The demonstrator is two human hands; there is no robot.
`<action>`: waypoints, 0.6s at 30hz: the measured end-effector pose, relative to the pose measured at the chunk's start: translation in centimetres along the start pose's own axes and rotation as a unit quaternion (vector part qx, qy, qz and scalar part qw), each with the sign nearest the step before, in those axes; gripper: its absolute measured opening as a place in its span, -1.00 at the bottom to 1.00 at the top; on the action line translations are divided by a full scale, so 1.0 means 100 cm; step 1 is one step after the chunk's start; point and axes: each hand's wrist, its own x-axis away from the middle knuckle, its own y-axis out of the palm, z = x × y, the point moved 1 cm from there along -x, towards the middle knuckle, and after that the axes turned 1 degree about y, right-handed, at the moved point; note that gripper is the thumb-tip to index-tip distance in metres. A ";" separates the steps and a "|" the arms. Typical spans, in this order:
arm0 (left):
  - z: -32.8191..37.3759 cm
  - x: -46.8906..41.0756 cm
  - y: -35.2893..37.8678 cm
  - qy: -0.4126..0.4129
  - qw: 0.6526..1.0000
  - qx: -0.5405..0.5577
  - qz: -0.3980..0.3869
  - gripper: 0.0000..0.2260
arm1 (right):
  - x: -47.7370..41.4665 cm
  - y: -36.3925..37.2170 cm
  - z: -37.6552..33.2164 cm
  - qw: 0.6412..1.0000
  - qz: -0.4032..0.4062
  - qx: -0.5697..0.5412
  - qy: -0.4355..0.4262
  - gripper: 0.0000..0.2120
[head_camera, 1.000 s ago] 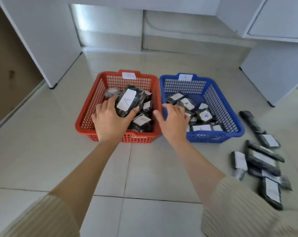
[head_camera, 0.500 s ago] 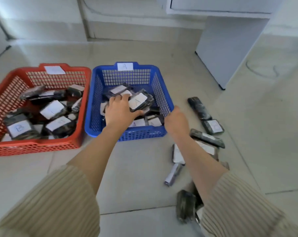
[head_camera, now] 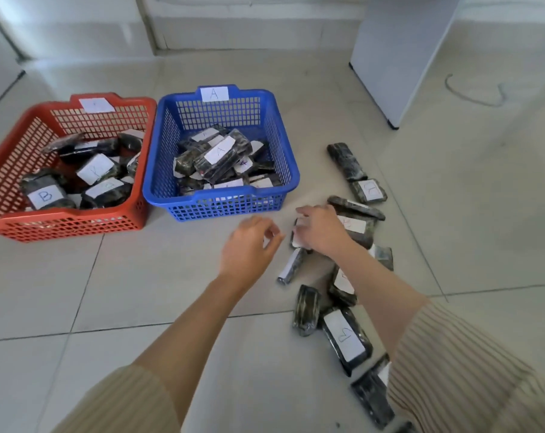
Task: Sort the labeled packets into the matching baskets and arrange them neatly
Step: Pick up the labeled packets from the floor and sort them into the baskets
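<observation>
The right hand [head_camera: 322, 234] rests fingers-down on a dark plastic-wrapped packet with a white paper label [head_camera: 299, 237] at the near edge of the floor pile (whether the fingers have closed around it, I cannot tell). The left hand [head_camera: 249, 248] hovers just beside it, loosely curled, holding nothing. The blue plastic mesh basket labelled A [head_camera: 221, 200] stands touching the red plastic mesh basket [head_camera: 77, 225]; both contain packets.

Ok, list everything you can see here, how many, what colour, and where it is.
Red basket: one, left on floor, holds dark packets, one labelled B.
Blue basket: one, tagged A, beside the red one, holds dark packets labelled A.
Loose packets: roughly ten, dark with white labels, scattered on floor right of the blue basket.
White cabinet: one, far right.
Floor: pale tiles.
Left hand: empty, above floor.
Right hand: on a loose packet.
</observation>
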 end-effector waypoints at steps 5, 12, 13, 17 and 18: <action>-0.006 0.009 0.016 -0.077 0.979 0.046 -0.181 -0.68 | -0.020 -0.002 -0.007 0.980 -0.088 0.175 -0.024 -0.70; -0.001 -0.003 0.017 -0.074 0.968 0.033 -0.236 -0.66 | -0.009 -0.015 -0.002 0.997 -0.003 -0.074 0.004 -0.80; -0.001 -0.003 0.017 -0.073 0.968 0.033 -0.236 -0.68 | -0.006 -0.019 -0.002 0.993 0.020 -0.119 0.013 -0.79; 0.000 -0.004 0.017 -0.088 0.963 0.059 -0.248 -0.71 | -0.002 -0.033 0.006 0.956 0.103 -0.262 0.089 -0.77; 0.002 -0.005 0.016 -0.093 0.960 0.063 -0.256 -0.71 | -0.002 -0.039 0.008 0.945 0.116 -0.285 0.108 -0.76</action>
